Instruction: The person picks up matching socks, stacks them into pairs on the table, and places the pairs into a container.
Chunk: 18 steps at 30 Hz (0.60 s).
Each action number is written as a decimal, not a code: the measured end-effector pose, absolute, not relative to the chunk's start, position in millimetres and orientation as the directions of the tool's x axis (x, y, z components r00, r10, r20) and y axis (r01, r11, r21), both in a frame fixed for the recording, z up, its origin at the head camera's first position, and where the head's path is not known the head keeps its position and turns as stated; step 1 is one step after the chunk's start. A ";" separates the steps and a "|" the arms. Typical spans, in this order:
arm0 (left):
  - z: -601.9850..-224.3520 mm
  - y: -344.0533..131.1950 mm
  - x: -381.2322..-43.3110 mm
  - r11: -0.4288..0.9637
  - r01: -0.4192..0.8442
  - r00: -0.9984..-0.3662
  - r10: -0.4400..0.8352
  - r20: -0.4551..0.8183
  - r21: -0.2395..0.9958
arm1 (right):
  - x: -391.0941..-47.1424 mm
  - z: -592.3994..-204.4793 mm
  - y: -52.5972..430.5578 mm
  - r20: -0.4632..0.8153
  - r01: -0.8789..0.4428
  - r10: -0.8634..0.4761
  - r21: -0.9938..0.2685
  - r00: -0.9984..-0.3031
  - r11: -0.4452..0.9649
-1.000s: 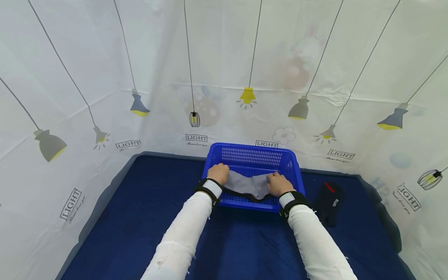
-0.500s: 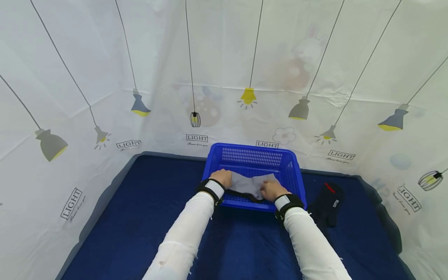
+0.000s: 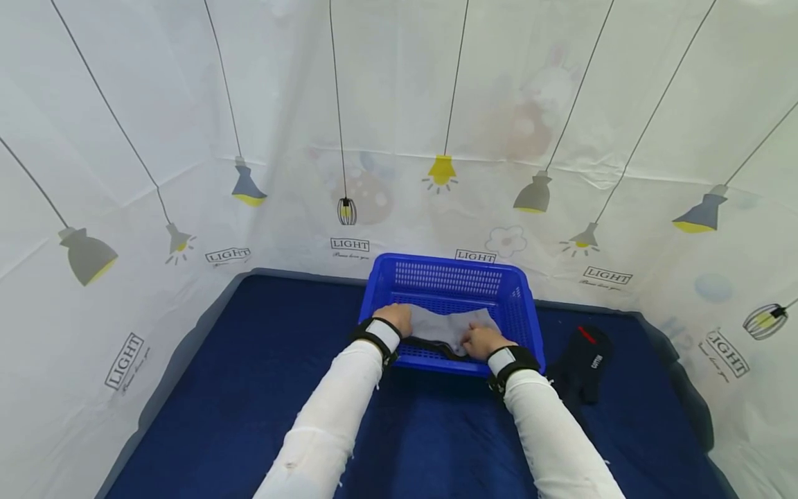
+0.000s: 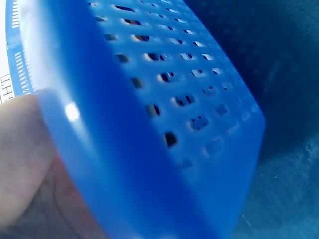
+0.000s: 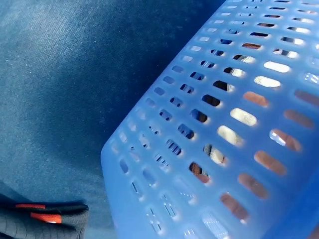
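Note:
A grey cloth piece (image 3: 445, 327) with a black lower edge lies spread inside the blue plastic basket (image 3: 449, 269); its exact kind does not show. My left hand (image 3: 395, 317) grips its left end, fingers curled and mostly hidden from above. With bent fingers my right hand (image 3: 483, 341) pinches the cloth near its lower right part, and a grey corner shows beyond the hand. The left wrist view has part of my left hand (image 4: 22, 164) behind the basket's rim. Through the slotted wall in the right wrist view, bits of cloth and fingers appear.
Black socks (image 3: 589, 357) with a red stripe and white lettering lie on the dark blue cloth surface (image 3: 274, 388), right of the basket. A white curtain (image 3: 399, 125) printed with lamps hangs close behind the basket and along both sides.
My right hand has moved left and slightly down along the cloth, leaving its right corner uncovered. The left hand has shifted slightly right and down. The basket stays put.

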State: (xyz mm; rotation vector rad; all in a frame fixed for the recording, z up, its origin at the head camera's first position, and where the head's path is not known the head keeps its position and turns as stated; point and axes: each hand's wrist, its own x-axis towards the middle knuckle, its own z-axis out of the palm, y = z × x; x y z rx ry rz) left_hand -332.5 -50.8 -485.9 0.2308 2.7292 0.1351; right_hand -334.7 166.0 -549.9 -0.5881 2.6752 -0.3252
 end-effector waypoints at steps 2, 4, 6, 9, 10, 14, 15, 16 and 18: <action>-487.4 -50.6 -332.6 0.982 0.143 -0.910 0.180 -0.373 0.124 | -319.6 -528.9 161.5 -0.285 -0.367 -0.452 -0.306 -0.845 0.878; -487.5 -50.8 -331.8 0.982 0.150 -0.910 0.184 -0.371 0.119 | -309.5 -514.6 158.7 -0.265 -0.386 -0.461 -0.289 -0.847 0.876; -485.4 -51.5 -329.6 0.980 0.160 -0.913 0.193 -0.360 0.121 | -307.4 -508.3 157.4 -0.260 -0.391 -0.464 -0.289 -0.847 0.874; -480.3 -53.0 -327.4 0.976 0.176 -0.908 0.211 -0.362 0.129 | -308.8 -502.7 157.2 -0.248 -0.387 -0.463 -0.302 -0.851 0.871; -478.5 -53.8 -327.1 0.975 0.180 -0.906 0.215 -0.364 0.129 | -310.2 -501.9 157.1 -0.246 -0.383 -0.461 -0.306 -0.853 0.872; -470.8 -55.9 -327.9 0.971 0.214 -0.900 0.239 -0.365 0.108 | -309.8 -490.5 155.4 -0.189 -0.399 -0.465 -0.304 -0.865 0.865; -468.7 -56.0 -328.2 0.970 0.222 -0.900 0.243 -0.362 0.101 | -309.3 -487.6 155.0 -0.175 -0.402 -0.465 -0.303 -0.868 0.864; -467.0 -56.1 -328.6 0.968 0.234 -0.900 0.251 -0.356 0.090 | -309.1 -485.1 154.8 -0.160 -0.408 -0.467 -0.298 -0.870 0.863; -462.2 -55.4 -327.9 0.964 0.255 -0.901 0.266 -0.343 0.077 | -308.0 -480.0 154.4 -0.129 -0.418 -0.467 -0.287 -0.875 0.862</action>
